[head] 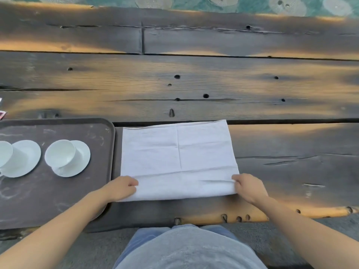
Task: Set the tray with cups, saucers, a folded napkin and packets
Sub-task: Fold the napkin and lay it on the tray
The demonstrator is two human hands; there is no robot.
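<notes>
the left hand pinches the near left corner of the white napkin, fingers curled on the cloth. the right hand pinches the near right corner the same way, and the near edge lies doubled over between them. the napkin lies flat on the dark weathered plank table, just beside the brown tray. on the tray stand two white cups on saucers, one cup nearer the napkin, the other cup at the frame's left edge. beyond the table is teal patterned ground.
</notes>
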